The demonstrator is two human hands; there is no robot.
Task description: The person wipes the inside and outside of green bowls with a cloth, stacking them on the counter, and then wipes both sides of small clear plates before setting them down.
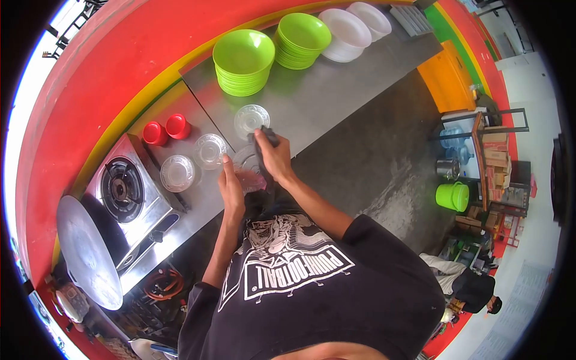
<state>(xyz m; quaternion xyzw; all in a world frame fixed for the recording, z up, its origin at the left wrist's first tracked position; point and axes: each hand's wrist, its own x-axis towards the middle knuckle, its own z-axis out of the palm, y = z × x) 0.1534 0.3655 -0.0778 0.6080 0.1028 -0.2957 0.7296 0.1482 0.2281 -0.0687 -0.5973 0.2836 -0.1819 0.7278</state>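
Note:
My left hand (pixel 231 185) is closed on the near edge of a clear glass dish (pixel 245 158), thumb on top. My right hand (pixel 275 157) grips a dark cloth (pixel 262 147) that hangs over the right side of this dish. Below it, a pinkish, blurred patch (pixel 252 180) shows between my hands. Just beyond my right hand, another clear glass dish (pixel 251 121) lies on the steel counter. Left of my hands are two more glass dishes, one (pixel 210 151) close to my left thumb and one (pixel 177 173) nearer the stove.
Two red bowls (pixel 166 130) sit beside a gas stove (pixel 122 189), with a large metal lid (pixel 90 252) at its front. Stacks of green bowls (pixel 244 63) and white plates (pixel 346 33) line the steel counter (pixel 336 90). A person (pixel 471 289) is at the far right.

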